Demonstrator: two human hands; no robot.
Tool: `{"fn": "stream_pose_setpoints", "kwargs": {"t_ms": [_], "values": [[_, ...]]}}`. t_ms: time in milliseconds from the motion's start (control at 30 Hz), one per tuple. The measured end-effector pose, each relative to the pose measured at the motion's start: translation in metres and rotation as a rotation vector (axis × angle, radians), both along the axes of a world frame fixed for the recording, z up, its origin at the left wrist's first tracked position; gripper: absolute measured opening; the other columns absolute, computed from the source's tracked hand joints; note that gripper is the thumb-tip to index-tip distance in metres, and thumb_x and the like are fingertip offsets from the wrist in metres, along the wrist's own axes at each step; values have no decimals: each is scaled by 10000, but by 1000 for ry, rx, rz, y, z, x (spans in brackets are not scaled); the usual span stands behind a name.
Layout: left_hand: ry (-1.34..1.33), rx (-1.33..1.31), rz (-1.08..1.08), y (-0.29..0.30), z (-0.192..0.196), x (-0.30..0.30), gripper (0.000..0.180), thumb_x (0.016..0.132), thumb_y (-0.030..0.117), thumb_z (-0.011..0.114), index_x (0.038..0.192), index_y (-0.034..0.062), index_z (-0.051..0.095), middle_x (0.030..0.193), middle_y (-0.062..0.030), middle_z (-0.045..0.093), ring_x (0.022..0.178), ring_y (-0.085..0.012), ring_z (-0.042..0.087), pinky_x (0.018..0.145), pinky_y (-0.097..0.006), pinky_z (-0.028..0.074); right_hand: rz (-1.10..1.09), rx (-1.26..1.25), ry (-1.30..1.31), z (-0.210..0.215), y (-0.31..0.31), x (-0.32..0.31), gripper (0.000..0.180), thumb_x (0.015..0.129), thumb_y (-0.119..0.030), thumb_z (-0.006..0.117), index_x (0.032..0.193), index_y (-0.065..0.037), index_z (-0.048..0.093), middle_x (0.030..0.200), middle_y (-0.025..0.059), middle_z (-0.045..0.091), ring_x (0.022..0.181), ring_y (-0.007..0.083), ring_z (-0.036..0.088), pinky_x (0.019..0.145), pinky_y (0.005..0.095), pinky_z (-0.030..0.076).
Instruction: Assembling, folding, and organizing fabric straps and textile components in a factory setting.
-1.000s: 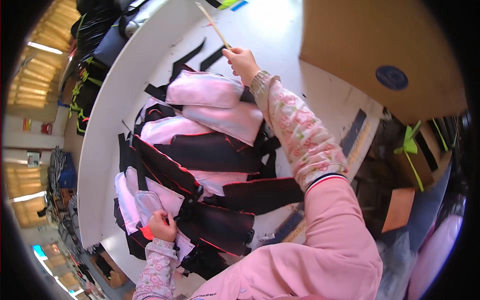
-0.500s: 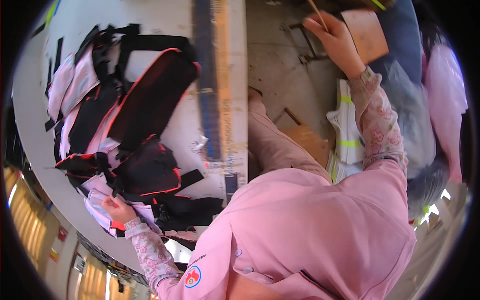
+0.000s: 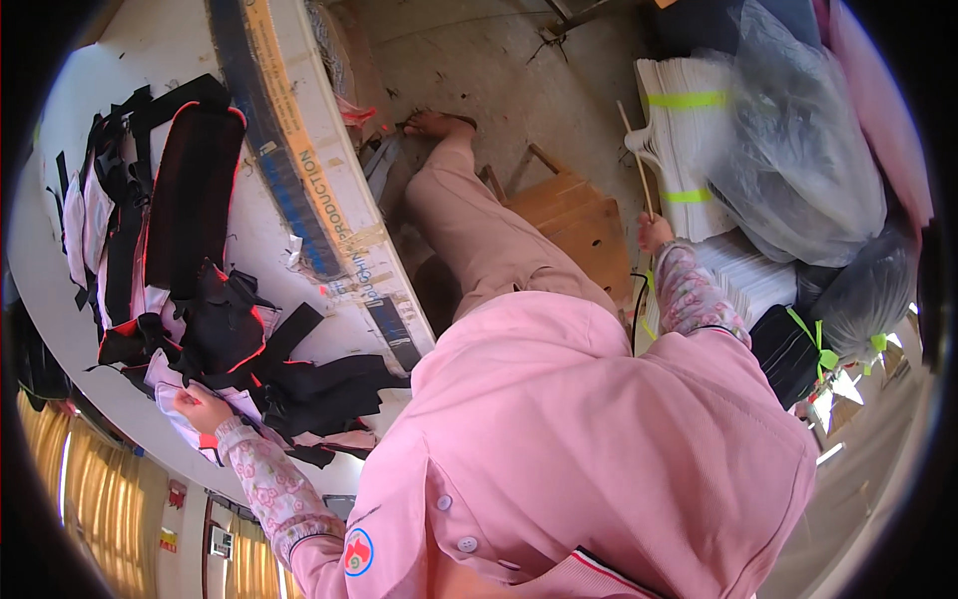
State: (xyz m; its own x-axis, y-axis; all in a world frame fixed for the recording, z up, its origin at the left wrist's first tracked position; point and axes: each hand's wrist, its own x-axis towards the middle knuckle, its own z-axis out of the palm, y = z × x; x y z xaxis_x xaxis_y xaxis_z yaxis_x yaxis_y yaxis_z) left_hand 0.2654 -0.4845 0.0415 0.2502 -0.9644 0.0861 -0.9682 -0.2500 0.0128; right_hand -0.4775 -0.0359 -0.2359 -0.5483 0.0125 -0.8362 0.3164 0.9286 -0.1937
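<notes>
A heap of black and pink bag parts with red piping (image 3: 190,250) lies on the white table (image 3: 264,190) to my left. My left hand (image 3: 200,407) grips a pale pink panel (image 3: 165,384) at the near end of the heap. My right hand (image 3: 654,232) is down at my right side, off the table, closed around a thin wooden stick (image 3: 636,155) that points up and away. The stick's far end reaches the bundled white sheets (image 3: 689,120).
A wooden stool (image 3: 574,215) stands under my pink-trousered leg, with my foot (image 3: 439,122) on the concrete floor. More stacked white sheets (image 3: 748,280), clear plastic bags (image 3: 798,130) and a black bundle tied with green strap (image 3: 793,349) crowd the right. Blue and tan tape edges the table (image 3: 299,170).
My right hand has carried the stick from above the table down to my right, beside the stool. My view has swung toward the floor. My left hand stays on the heap.
</notes>
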Motion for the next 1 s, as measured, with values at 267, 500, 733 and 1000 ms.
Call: {"fn": "stream_pose_setpoints", "kwargs": {"t_ms": [267,500,733,1000], "values": [[-76,-4,25,1,2,-14,316,886,333,499,957,26,481,840,-154,574,761,-322,575,694,-400,448,451,0,182,-62,22,45,390,924,-355,498,1152,-45,565,894,45,629,849,138,570,782,273,443],[-135,-19,25,-6,-4,-8,291,884,336,484,931,49,476,797,-154,576,736,-355,577,676,-429,443,204,-157,41,-47,27,42,447,922,-380,482,1104,16,578,1025,147,639,973,234,596,861,328,437],[-138,-8,35,-6,5,-5,288,896,331,472,925,44,479,803,-184,594,735,-385,584,663,-448,442,0,-236,-109,-49,-4,28,423,909,-372,532,1104,-1,592,968,97,639,893,168,576,840,297,431],[-85,-44,24,-1,2,-12,264,915,294,460,956,35,491,858,-196,619,792,-390,602,694,-439,457,458,-263,-37,-42,-120,-27,322,916,-304,537,1023,-9,608,889,88,644,829,167,583,776,326,452]]}}
